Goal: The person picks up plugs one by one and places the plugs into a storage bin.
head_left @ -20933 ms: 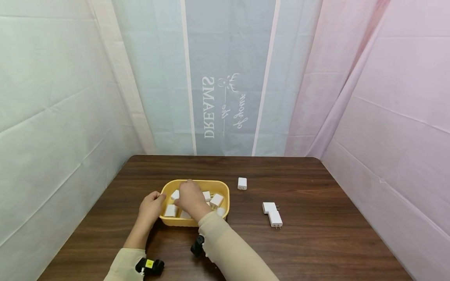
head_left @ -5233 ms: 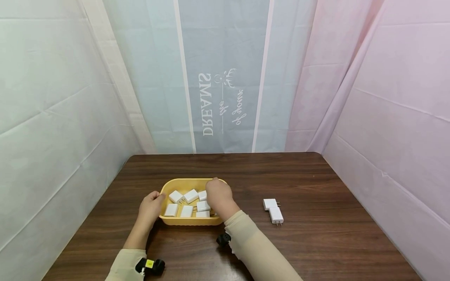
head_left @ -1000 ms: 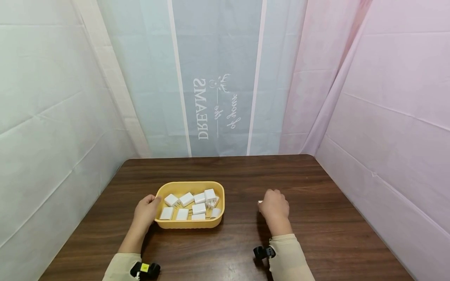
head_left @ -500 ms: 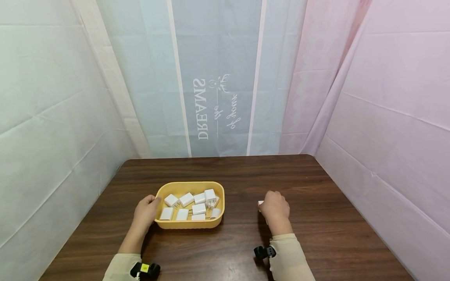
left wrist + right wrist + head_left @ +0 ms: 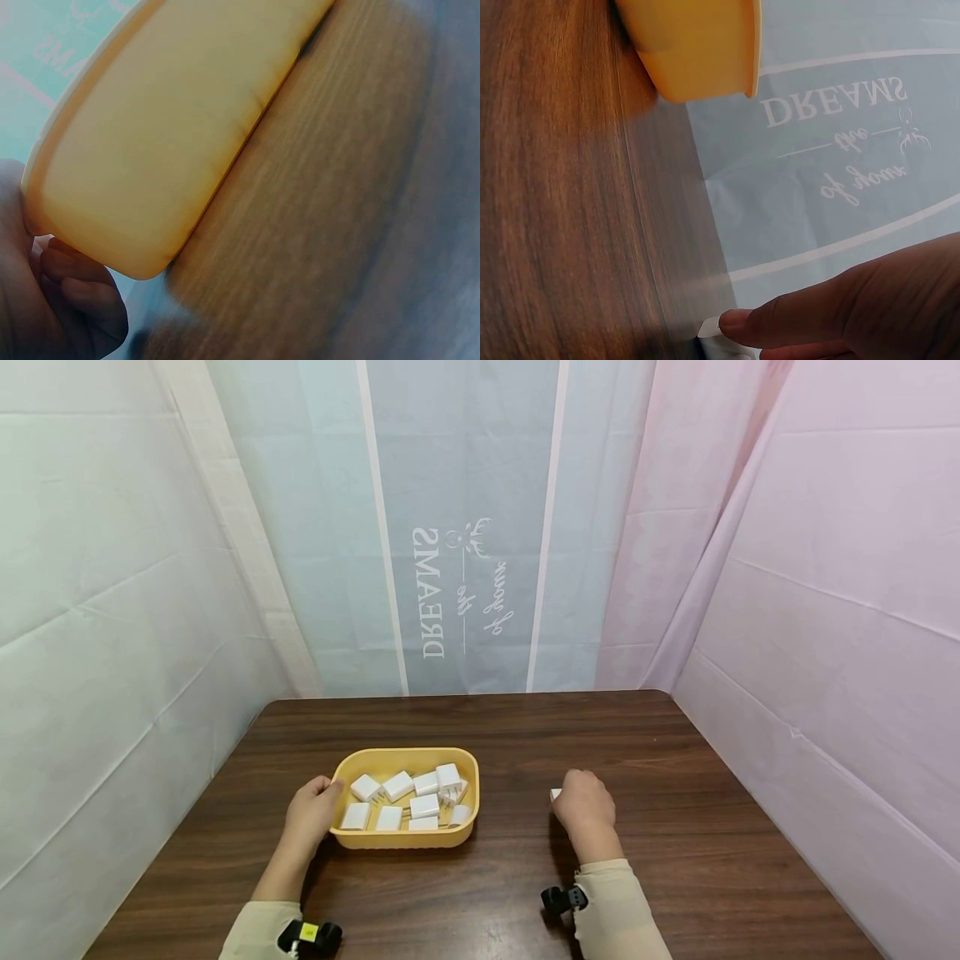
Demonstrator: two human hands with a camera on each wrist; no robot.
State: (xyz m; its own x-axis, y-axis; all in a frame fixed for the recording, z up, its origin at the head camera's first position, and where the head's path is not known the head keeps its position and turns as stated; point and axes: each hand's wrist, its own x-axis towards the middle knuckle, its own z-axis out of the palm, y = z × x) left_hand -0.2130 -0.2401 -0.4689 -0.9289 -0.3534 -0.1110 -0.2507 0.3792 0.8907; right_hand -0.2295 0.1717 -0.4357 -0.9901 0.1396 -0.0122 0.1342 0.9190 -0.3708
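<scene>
In the head view, my left hand [image 5: 311, 814] grips the left end of a yellow plastic bin [image 5: 405, 841], thumb at the rim. The left wrist view shows its fingers [image 5: 94, 304] curled beneath the rim of the bin [image 5: 165, 135]. Several white USB wall chargers [image 5: 388, 818] lie loose in the bin, some with prongs showing. My right hand [image 5: 587, 810] is lowered to the table, right of the bin, holding a white charger [image 5: 555, 794] mostly covered by the hand. In the right wrist view its thumb [image 5: 739, 321] presses on that charger [image 5: 709, 327].
A dark wood-grain table [image 5: 517, 893] carries everything. Behind it hangs a blue-grey cloth [image 5: 472, 460] with mirrored lettering, and pale cloth walls [image 5: 817, 610] flank both sides. Each wrist wears a black camera [image 5: 562, 900].
Since the oldest frame, the lone charger at the back has left the table. My right hand has moved from the bin to the chargers on the right, shifting only slightly this last second.
</scene>
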